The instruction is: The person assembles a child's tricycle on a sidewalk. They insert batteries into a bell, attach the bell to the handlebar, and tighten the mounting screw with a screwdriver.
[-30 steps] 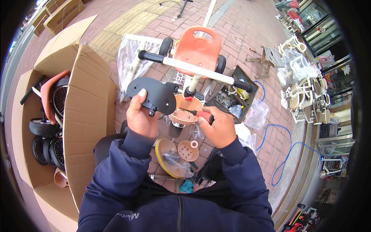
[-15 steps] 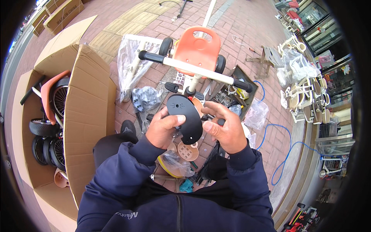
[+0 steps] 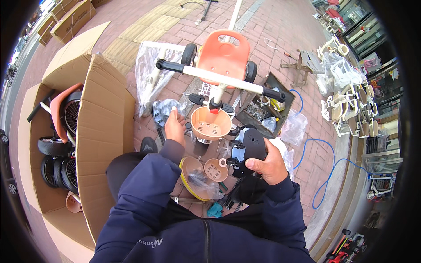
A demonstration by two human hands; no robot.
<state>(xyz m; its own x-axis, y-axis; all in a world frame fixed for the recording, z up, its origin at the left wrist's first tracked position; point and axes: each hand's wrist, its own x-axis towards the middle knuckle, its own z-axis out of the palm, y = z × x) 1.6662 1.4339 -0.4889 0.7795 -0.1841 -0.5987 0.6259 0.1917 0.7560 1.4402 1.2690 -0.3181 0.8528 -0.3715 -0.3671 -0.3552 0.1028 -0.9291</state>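
Note:
My right hand [image 3: 270, 164] grips a black rounded plate [image 3: 254, 144] with black clip-like brackets and a pale blue inner side, thumb across its lower edge. My left hand [image 3: 175, 127] is raised by a clear bag of dark parts [image 3: 165, 108]. Its fingers are seen nearly end-on, so their closure and any contact with the bag cannot be made out. Between my hands a peach slotted basket [image 3: 210, 120] sits below the white handlebar [image 3: 223, 80] of a tricycle with an orange seat [image 3: 224, 55].
An open cardboard box [image 3: 103, 144] with wheels and frame parts stands at left. A metal tool tray [image 3: 280, 83] of hardware lies right of the tricycle. Between my legs are a peach slotted disc [image 3: 216, 170] and a yellow-rimmed round tray [image 3: 186, 164]. A blue hose [image 3: 322, 175] curls at right.
The black plate went from between both hands to my right hand alone, moving right and turning to show its brackets. My left hand let go and moved up and left. The basket is now uncovered.

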